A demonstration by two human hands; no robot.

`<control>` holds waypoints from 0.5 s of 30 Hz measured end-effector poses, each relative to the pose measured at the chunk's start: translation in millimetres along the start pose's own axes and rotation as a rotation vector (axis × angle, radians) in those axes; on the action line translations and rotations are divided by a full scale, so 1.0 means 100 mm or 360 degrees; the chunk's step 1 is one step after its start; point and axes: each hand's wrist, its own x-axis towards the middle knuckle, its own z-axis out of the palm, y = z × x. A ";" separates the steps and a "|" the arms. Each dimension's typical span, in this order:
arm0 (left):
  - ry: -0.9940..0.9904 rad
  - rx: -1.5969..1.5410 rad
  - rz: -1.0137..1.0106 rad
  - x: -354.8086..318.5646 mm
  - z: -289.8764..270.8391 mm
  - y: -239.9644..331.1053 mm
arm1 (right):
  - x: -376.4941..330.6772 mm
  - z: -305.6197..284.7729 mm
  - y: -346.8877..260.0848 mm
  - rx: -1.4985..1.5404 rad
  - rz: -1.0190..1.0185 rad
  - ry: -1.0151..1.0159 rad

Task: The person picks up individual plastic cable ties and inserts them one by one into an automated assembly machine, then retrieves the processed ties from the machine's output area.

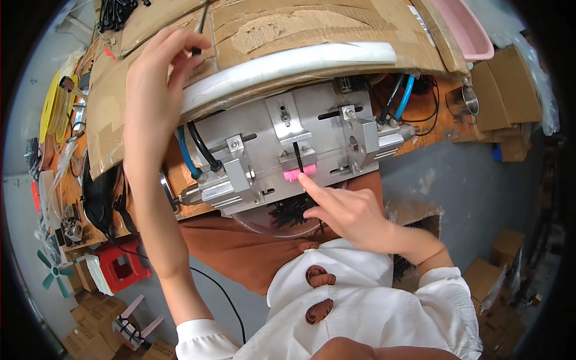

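We see a small pink block (295, 174) seated at the front of a metal pneumatic fixture (282, 150) on the bench edge, with a thin black strip (297, 156) standing upright in the slot just above it. The right hand (348, 216) reaches up from below with its index finger stretched out, the tip touching the lower right corner of the pink block; its other fingers are curled loosely in and hold nothing that we can make out. The left hand (159, 78) is raised well apart from the right, over the cardboard sheet (288, 30) that covers the bench top, its thumb and fingertips pinched together on a small black piece (196, 51).

Beneath the fixture a clear bowl (282, 222) holds a heap of black parts. Blue and black air hoses (195, 153) run into the cylinders on both sides of the fixture. A pink plastic tub (462, 30) sits at the far right of the bench, and a red stool (123, 267) stands on the floor at the left.
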 end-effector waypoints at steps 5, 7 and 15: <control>0.0220 0.0159 -0.0156 -1.06 0.15 0.88 | 1.25 -0.54 0.21 -0.0603 -0.0396 0.0415; 0.0030 0.0094 -0.0137 -1.40 0.36 1.14 | 2.13 -0.63 0.51 -0.0832 -0.0422 0.0637; -0.0336 0.0268 -0.0234 -1.59 0.84 1.41 | 2.90 -0.77 0.87 -0.0537 -0.0230 0.0276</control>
